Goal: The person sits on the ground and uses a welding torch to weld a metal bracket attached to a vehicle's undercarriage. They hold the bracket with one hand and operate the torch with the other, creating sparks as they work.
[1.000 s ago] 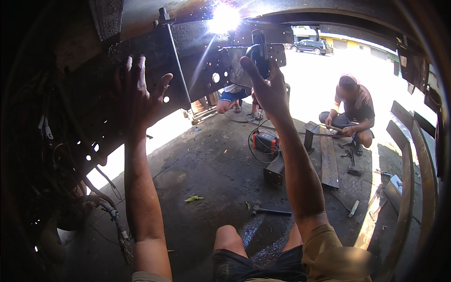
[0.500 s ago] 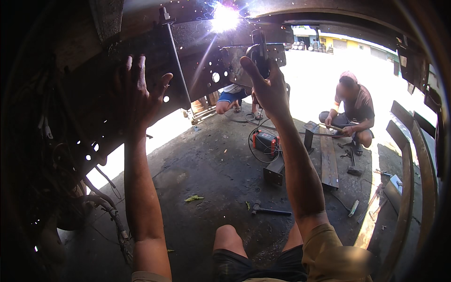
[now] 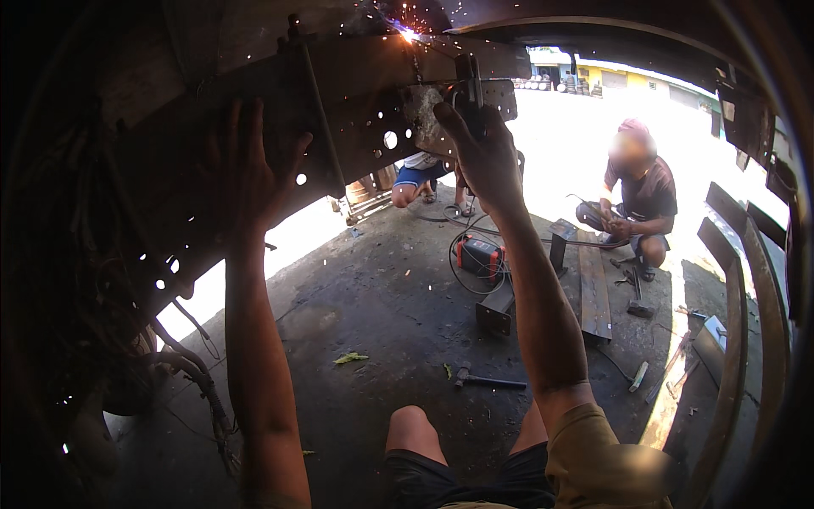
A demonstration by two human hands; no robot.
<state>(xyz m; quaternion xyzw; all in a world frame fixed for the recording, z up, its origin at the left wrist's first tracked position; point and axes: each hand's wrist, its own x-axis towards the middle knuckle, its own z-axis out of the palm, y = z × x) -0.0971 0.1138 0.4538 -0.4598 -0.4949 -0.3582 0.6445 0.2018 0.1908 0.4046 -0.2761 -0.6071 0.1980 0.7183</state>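
Note:
My left hand [image 3: 254, 174] lies with its fingers spread against the dark, holed steel beam [image 3: 360, 127] overhead, just left of a clamp rod [image 3: 314, 97]. At the upper middle my right hand [image 3: 492, 165] is closed around a dark welding electrode holder [image 3: 468, 76]; its thumb points up along the near side. A small bright arc [image 3: 409, 36] burns at the upper edge of the beam, up and left of the holder, throwing orange sparks. Beneath it, a plate [image 3: 424, 119] sits against the beam. Shadow dims the left fingertips.
A red-and-black welding machine [image 3: 479, 257] with looping cables stands on the floor. A hammer [image 3: 487, 382] lies before my knees. At the right a person [image 3: 640, 191] crouches beside steel pieces [image 3: 595, 293]; another person's legs [image 3: 415, 182] show behind the beam. Hoses [image 3: 195, 373] hang at the left.
The arc has shrunk from a wide white glare to a small orange-tinged point, and the scene is darker. The crouching person's hands have shifted. My hands stay in nearly the same places.

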